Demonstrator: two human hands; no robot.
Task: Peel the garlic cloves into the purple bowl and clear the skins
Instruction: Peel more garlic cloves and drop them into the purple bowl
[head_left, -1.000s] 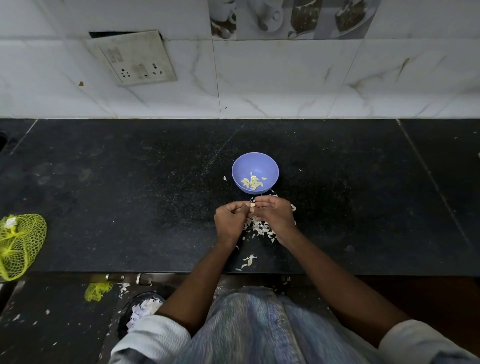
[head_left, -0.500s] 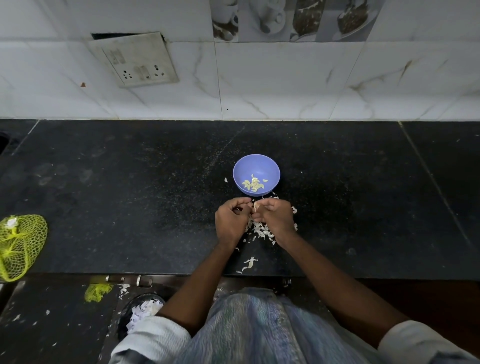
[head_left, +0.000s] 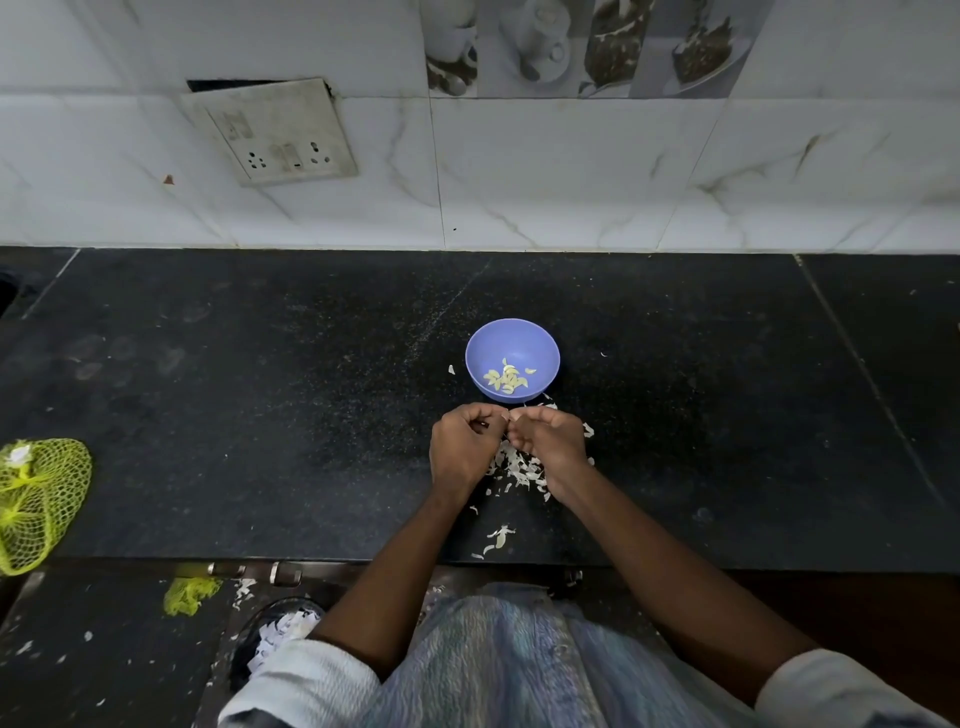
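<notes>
Both hands work close together over the black countertop (head_left: 260, 415), just in front of the purple bowl (head_left: 512, 360). The left hand (head_left: 464, 448) is curled, its fingers folded in toward the palm and its thumb and forefinger drawn to a point at the upper right, where they meet the fingertips of the right hand (head_left: 548, 441). The right hand is likewise curled, fingers bent inward, its tips pressed against those of the left. A small pale speck shows at that meeting point, which looks like a garlic clove (head_left: 506, 415) pinched between the two hands, though it is too small and too covered by the fingers to make out clearly.

The purple bowl stands upright on the counter just beyond the fingertips and holds a small cluster of peeled cloves (head_left: 505, 380) on its floor. A heap of white garlic skins (head_left: 515, 463) lies on the counter under and between the wrists, with a few loose flakes scattered nearer the counter's front edge and beside the bowl.

Far to the left, at the counter's edge, lies a yellow mesh bag (head_left: 36, 501). On the tiled wall behind sits a switch plate (head_left: 275, 132).
</notes>
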